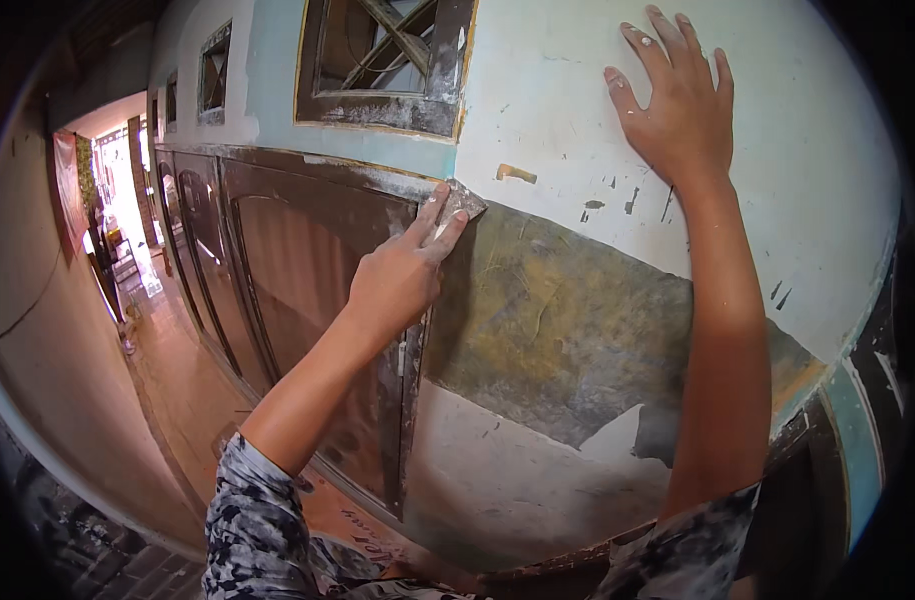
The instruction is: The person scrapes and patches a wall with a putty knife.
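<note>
My left hand grips a scraper, a flat, stained blade whose handle is hidden in my fingers. Its blade touches the wall corner beside the top of the dark wooden door frame. Index finger and thumb, smeared with whitish powder, press along the blade. Higher up on the right, my right hand rests against the white painted wall with its fingers spread, holding nothing. Between my arms the wall shows a grey-green bare patch where the white paint stops in a ragged edge.
Brown panelled doors run along the left, under a small framed window vent. A narrow tiled passage leads to a bright opening. A cracked wall bounds it. Dark wood and light blue trim stand at the right.
</note>
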Tool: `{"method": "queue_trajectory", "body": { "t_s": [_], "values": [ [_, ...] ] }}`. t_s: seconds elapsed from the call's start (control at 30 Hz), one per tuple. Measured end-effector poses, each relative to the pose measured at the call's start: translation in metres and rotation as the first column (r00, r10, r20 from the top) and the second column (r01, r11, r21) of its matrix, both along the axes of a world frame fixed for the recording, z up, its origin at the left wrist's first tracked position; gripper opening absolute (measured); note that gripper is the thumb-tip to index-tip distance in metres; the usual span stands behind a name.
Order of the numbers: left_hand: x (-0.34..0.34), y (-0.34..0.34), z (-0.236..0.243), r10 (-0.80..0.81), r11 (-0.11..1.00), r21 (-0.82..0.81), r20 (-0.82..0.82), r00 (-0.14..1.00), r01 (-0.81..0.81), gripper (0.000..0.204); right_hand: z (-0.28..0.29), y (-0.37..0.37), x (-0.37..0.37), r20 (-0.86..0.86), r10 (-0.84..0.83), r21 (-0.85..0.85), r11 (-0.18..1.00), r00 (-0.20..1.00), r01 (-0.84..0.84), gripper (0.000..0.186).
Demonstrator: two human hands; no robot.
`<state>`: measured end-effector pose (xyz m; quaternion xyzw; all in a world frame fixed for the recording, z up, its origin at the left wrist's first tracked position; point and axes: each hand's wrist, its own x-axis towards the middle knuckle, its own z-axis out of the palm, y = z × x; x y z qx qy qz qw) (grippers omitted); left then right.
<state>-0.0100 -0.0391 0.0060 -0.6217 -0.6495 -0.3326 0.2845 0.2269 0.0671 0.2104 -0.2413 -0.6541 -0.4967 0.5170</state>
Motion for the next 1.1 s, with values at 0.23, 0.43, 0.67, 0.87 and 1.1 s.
{"method": "queue_trajectory", "body": {
  "t_s": [0.23, 0.43, 0.67, 0.87, 1.1],
  "values": [
    [-0.010, 0.003, -0.003, -0.033, 0.999, 0.035, -0.032, 0.999, 0.034, 0.085, -0.001, 0.005, -0.005, -0.021, -0.093, 0.063, 0.994, 0.995, 0.094, 0.050],
    [-0.014, 0.002, -0.003, -0.015, 1.000, 0.015, -0.042, 0.999, 0.016, 0.081, -0.005, 0.003, -0.011, -0.023, -0.011, 0.023, 1.000, 1.000, 0.011, 0.050],
    [-0.044, 0.008, -0.003, 0.014, 0.993, 0.114, -0.268, 0.963, 0.017, 0.082, -0.007, 0.000, -0.010, -0.048, 0.004, 0.020, 1.000, 0.999, -0.003, 0.050],
    [-0.053, 0.009, 0.002, 0.005, 0.994, 0.104, -0.302, 0.953, 0.028, 0.081, -0.012, -0.008, -0.011, -0.055, 0.009, -0.005, 1.000, 0.998, -0.010, 0.049],
    [-0.063, 0.002, 0.018, 0.008, 0.998, 0.057, -0.395, 0.919, 0.016, 0.078, 0.004, 0.030, 0.000, -0.031, -0.076, 0.151, 0.985, 0.997, 0.080, 0.047]
  ]
}}
